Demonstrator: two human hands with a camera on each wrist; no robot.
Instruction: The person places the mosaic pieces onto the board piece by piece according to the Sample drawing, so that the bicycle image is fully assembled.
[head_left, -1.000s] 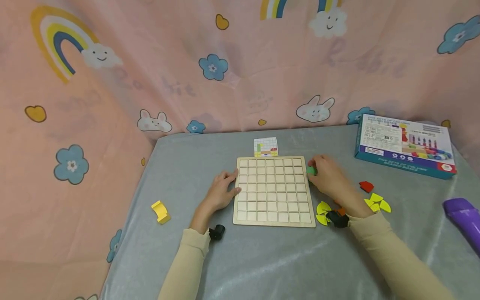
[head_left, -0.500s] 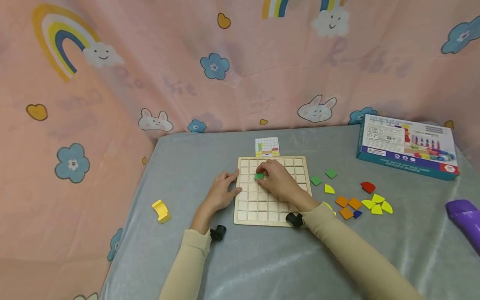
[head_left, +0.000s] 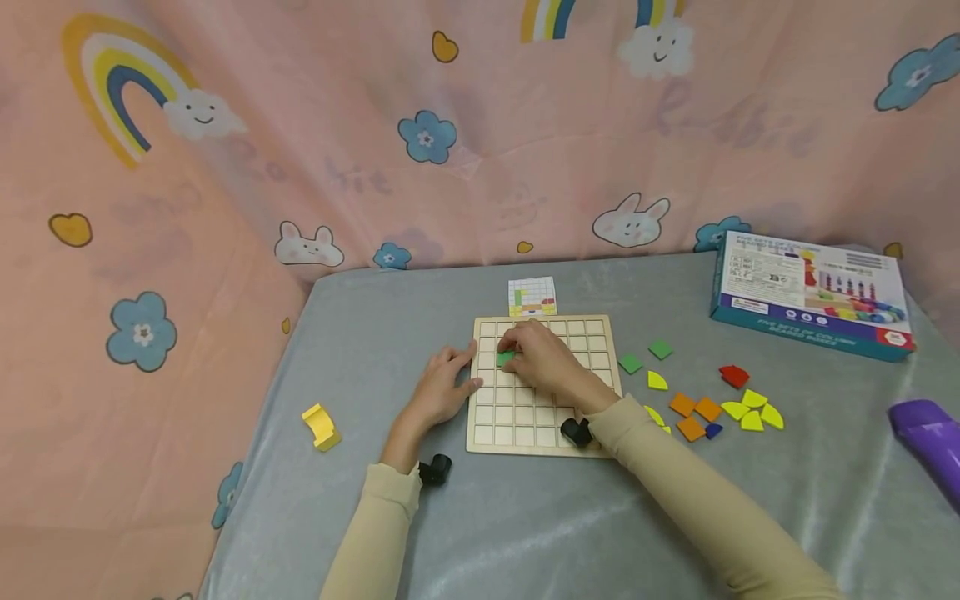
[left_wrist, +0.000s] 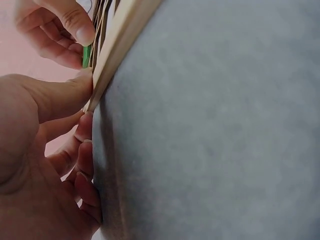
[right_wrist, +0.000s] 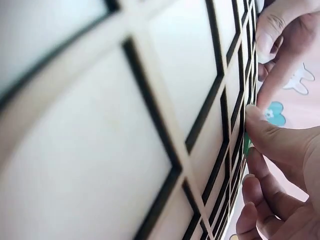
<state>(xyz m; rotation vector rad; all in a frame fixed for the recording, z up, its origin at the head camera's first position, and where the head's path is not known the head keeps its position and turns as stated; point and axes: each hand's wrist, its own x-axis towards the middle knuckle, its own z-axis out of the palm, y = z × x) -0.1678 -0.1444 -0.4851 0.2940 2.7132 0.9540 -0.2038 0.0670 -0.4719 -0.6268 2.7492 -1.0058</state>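
Note:
A square wooden grid board [head_left: 547,454] lies on the grey cloth-covered table. My left hand [head_left: 441,386] rests at the board's left edge, thumb and index finger spread along the rim. In the left wrist view its thumb [left_wrist: 65,97] touches the wooden side. My right hand [head_left: 546,360] is over the upper left of the grid and pinches a green square tile [head_left: 506,358] between thumb and fingers. The tile is right at the board's surface, partly covered by the fingers; a green sliver of it shows in both wrist views. A small pattern card [head_left: 532,295] lies just behind the board.
Right of the board lie two green tiles [head_left: 661,350], several orange tiles [head_left: 691,429], yellow quarter-round pieces [head_left: 752,421], red pieces [head_left: 734,377] and a blue piece [head_left: 714,431]. A toy box [head_left: 813,292] stands back right, a purple object [head_left: 926,442] at right, a yellow block [head_left: 322,427] at left.
My right hand has carried the green tile from the board's right side leftward over the grid, uncovering the loose pieces there. My left hand has stayed at the left edge.

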